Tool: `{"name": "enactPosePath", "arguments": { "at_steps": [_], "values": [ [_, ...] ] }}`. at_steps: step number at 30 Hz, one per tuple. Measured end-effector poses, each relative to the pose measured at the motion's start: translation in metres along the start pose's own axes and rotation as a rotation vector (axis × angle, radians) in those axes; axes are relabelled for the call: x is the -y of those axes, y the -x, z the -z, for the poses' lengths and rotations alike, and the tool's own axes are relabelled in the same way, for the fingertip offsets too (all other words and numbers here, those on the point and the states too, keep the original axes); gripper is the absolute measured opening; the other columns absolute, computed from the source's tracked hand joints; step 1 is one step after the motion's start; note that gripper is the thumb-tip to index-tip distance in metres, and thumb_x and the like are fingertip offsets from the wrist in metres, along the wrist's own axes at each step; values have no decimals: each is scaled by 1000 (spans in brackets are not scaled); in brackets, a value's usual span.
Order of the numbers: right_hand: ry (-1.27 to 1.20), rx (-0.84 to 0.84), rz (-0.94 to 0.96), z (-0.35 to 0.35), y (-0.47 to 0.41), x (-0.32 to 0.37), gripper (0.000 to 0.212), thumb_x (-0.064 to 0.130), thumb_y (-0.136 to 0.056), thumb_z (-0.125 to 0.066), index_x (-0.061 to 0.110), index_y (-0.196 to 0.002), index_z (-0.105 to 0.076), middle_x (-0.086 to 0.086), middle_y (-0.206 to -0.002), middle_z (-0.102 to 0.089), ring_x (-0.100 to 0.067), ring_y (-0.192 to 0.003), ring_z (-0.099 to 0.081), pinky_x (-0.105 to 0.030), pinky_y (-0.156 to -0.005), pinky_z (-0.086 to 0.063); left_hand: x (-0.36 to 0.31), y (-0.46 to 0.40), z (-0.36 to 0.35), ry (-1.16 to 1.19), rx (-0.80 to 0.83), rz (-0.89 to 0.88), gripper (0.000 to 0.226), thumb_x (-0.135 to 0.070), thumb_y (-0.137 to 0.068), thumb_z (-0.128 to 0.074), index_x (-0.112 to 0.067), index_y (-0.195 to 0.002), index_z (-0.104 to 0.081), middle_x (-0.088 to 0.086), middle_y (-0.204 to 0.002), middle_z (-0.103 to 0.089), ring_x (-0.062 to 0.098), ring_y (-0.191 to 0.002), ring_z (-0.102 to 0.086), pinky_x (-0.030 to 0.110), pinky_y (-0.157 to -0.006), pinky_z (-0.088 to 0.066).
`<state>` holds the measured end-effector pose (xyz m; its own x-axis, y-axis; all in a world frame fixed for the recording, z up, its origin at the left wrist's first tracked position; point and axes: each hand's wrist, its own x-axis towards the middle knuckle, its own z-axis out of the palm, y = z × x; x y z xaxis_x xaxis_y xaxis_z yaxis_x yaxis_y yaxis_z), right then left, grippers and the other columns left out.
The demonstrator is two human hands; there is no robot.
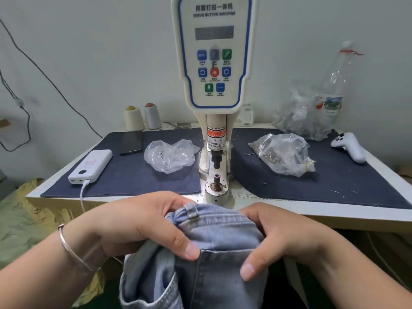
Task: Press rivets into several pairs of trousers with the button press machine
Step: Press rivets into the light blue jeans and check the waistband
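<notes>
I see my left hand [142, 224] curled tight on the blue trousers [211, 253], thumb pressed on top of the cloth near a seam and fingers wrapped over the bunched waistband beside one belt loop [191, 210]. My right hand [283, 237] grips the same cloth from the other side, thumb on top, fingers tucked over the edge. Both hands are closed on the trousers and hold them up in front of the table [334, 210], just below the button press machine [215, 63]. The trousers are not under the press; the round base [216, 192] with its little post stands bare, just beyond my fingers.

I count one pair of trousers, one machine, two thread cones [142, 118] by the wall, three plastic bags: one [170, 155] left of the press, one [284, 155] right of it, one [303, 114] farther back. There is one white power bank [90, 167], one dark phone [132, 142], one white controller [350, 147], one clear bottle [334, 81]. One bangle [71, 248] sits on my left wrist.
</notes>
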<state>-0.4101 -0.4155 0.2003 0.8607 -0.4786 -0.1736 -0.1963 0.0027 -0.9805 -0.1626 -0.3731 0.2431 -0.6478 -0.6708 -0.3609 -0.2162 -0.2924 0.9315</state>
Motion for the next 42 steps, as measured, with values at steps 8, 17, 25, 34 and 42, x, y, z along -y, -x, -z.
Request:
{"name": "enactPosePath", "arguments": {
  "at_steps": [8, 17, 25, 34, 42],
  "values": [
    [-311, 187, 45, 5, 23, -4, 59, -16, -71, -59, -1, -129, -54, -26, -132, -55, -34, -119, -54, -37, -100, -45, 0, 6, 0, -380, -63, 149, 32, -16, -75, -84, -15, -105, -74, 7, -107, -76, 24, -99, -72, 31, -86, -56],
    [20, -81, -174, 19, 37, 2, 45, -2, -63, -78, -7, -105, -66, -30, -113, -65, -35, -100, -63, -45, -91, -49, 41, -2, 0, 82, -104, -231, 39, 8, -71, -75, -2, -106, -63, 20, -106, -65, 29, -94, -63, 32, -80, -54],
    [-475, -257, 10, 27, 10, -18, 40, -8, -72, -67, -4, -112, -67, -28, -120, -63, -31, -104, -63, -33, -86, -54, 41, -20, 26, 158, -383, -120, 44, -16, -64, -88, -1, -100, -68, 24, -107, -70, 30, -90, -69, 33, -76, -59],
    [-518, -667, -211, 57, -41, -15, 34, 19, -86, -68, -7, -108, -69, -22, -98, -72, -27, -77, -70, -33, -71, -58, 41, -82, 60, 89, -765, -42, 18, -24, -95, -66, -7, -91, -62, 15, -85, -66, 24, -79, -62, 36, -78, -48],
    [-412, -876, -97, 81, -68, -10, 21, 20, -90, -67, 1, -88, -76, -22, -88, -72, -28, -73, -68, -34, -73, -56, 22, -113, 88, -96, -829, -123, 38, -38, -96, -63, 0, -99, -62, 25, -94, -70, 28, -83, -64, 41, -80, -49]
  ]
}}
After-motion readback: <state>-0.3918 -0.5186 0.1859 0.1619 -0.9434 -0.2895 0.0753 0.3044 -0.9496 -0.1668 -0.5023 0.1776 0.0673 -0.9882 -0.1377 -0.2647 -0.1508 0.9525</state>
